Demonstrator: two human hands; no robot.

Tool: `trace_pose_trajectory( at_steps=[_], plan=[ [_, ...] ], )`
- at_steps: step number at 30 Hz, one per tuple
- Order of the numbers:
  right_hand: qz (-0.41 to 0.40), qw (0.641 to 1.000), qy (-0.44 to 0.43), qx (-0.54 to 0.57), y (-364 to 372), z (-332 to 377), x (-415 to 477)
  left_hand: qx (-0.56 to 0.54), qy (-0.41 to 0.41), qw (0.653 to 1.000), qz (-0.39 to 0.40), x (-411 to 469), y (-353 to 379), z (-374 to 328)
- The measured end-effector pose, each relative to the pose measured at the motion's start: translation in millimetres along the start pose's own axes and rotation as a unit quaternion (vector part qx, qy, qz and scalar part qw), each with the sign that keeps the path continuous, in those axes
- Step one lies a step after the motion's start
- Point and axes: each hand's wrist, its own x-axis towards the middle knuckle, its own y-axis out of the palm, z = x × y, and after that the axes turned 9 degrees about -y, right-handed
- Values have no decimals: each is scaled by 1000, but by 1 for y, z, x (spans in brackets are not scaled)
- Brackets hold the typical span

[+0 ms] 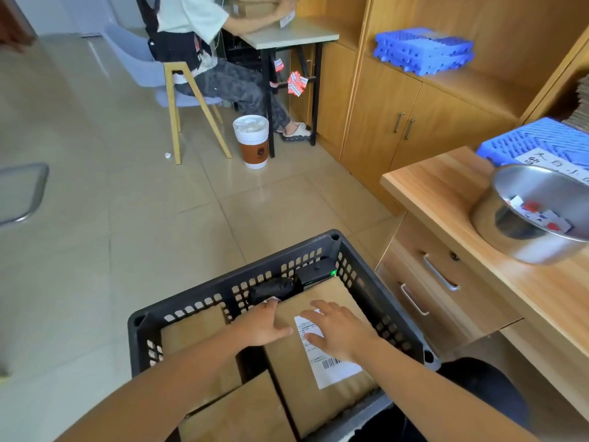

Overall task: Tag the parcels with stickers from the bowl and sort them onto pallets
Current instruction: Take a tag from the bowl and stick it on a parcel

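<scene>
Tiled floor w/ black crate (pixel 223 282) beside desk (pixel 446 193): top parcel (pixel 328 291) lies in crate, right hand (pixel 341 333) spread flat on its label (pixel 334 371), left hand (pixel 261 327) at left edge (grip unclear), prob. steadying it for lift toward sticker bowl (pixel 535 250) & pallet (pixel 541 141).

Brown labelled parcel (pixel 296 387) aslant in the crate (pixel 223 282); steel sticker bowl (pixel 541 250) beside blue pallet (pixel 541 141) on desk (pixel 446 186).

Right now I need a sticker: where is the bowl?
Head view, right edge: the steel bowl sits on the wooden desk, beside the blue pallet.
</scene>
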Motion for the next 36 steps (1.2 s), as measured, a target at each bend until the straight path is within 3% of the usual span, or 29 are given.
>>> trace_pose_trajectory(
  at_steps=[6, 19, 24, 31, 36],
  plan=[
    [9, 1000, 18, -6, 1, -2, -3, -78, -19, 992, 100, 14, -13, 0],
    [-8, 1000, 18, -15, -2, -6, -7, -196, -71, 956, 206, -4, -37, -6],
    [-61, 998, 3, -28, -14, -4, -9, -172, -69, 971, 152, -28, -50, -16],
    [-118, 988, -21, -95, -43, -2, -20, -59, 8, 991, 116, -74, -79, -31],
    [-149, 978, -35, -139, -56, -8, -36, -77, 53, 993, 73, -97, -86, -50]
  ],
)
